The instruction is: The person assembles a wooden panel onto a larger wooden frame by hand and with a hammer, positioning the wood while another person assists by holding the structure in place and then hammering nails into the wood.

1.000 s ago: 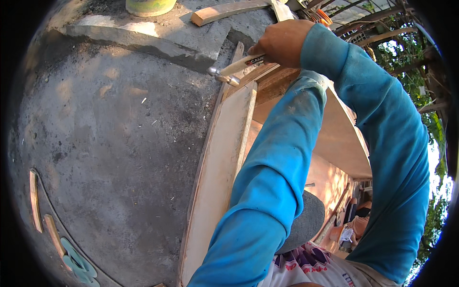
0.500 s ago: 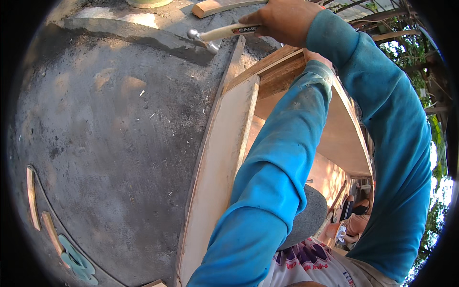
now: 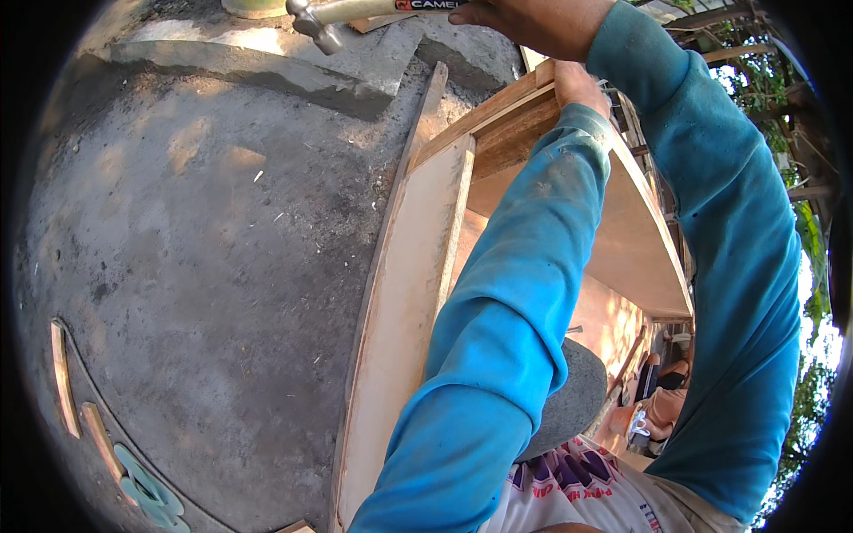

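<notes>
My right hand (image 3: 551, 25), at the top edge, is closed round the handle of a hammer (image 3: 324, 19). Its shiny metal head points left, above the grey ground, and its pale handle is partly cut off by the picture's edge. Below it, my left hand (image 3: 581, 89) grips the upper corner of a wooden frame (image 3: 484, 115) beside a small wood block (image 3: 545, 73); some of its fingers are hidden. The frame has pale panels (image 3: 410, 240) and an open inside. My left forearm lies across it, hiding part of the opening.
A low concrete ledge (image 3: 267, 67) runs along the far left. Wood strips (image 3: 62, 377), a thin cord and green flip-flops (image 3: 149, 489) lie on the ground at the near left. Another person (image 3: 665, 404) sits beyond the frame at the right. Branches and leaves line the right side.
My right hand and the hammer have risen, and the hammer head has swung up and left away from the frame. My left hand stays at the frame's corner and shows more now.
</notes>
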Action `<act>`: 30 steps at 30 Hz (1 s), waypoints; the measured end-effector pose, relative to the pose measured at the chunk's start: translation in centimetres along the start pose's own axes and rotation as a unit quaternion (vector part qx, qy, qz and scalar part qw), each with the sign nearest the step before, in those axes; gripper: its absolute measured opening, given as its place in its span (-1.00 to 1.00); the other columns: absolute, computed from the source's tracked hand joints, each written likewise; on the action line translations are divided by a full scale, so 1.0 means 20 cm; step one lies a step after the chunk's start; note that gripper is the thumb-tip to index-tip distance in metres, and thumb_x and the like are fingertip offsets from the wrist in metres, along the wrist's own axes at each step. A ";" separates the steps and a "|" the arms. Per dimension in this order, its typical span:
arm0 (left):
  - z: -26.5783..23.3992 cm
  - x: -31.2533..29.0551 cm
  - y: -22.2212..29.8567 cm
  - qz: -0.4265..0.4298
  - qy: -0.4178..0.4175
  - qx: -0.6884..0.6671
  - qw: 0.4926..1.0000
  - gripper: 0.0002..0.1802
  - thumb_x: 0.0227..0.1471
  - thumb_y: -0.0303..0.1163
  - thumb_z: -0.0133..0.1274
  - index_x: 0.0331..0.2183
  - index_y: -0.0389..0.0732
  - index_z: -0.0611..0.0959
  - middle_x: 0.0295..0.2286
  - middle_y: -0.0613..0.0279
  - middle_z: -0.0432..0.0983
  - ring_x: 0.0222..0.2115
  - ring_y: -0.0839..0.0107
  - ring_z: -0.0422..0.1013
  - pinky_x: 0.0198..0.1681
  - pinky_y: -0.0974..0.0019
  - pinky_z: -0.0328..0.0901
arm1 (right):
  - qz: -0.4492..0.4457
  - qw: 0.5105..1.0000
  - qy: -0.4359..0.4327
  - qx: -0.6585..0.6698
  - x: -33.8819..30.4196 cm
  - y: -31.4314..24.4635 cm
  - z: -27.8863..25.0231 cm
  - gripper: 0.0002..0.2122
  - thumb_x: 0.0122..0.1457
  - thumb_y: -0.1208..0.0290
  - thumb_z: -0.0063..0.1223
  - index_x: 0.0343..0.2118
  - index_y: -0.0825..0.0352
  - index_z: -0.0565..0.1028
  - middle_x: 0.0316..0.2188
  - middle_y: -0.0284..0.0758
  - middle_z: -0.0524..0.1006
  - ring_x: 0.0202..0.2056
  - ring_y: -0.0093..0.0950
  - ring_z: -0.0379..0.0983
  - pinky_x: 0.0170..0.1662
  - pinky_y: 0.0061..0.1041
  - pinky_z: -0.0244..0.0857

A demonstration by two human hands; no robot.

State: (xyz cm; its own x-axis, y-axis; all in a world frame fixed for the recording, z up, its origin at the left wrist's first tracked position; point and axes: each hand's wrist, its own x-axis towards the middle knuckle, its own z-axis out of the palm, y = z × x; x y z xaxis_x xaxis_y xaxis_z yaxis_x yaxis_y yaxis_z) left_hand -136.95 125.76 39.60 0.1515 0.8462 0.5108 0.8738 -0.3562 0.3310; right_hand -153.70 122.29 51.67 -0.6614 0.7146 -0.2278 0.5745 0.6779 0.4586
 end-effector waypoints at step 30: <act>-0.08 -0.04 0.01 0.018 -0.038 -0.034 0.999 -0.69 0.13 -0.18 -0.18 -0.18 -0.06 0.57 -0.10 0.27 0.44 0.00 0.26 0.30 0.03 0.17 0.10 | 0.045 0.995 -0.087 0.011 -0.05 -0.03 0.17 -0.70 0.12 0.39 0.06 -0.04 0.16 0.50 -0.40 -0.17 0.58 -0.35 -0.22 0.54 -0.23 -0.31 0.42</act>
State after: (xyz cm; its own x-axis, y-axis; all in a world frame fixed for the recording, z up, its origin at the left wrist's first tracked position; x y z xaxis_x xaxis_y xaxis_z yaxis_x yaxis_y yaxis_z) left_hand -137.64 124.43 40.59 0.2193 0.8593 0.4621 0.8340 -0.4109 0.3683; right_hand -151.70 121.65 48.63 -0.5142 0.7902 -0.3335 0.6392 0.6123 0.4654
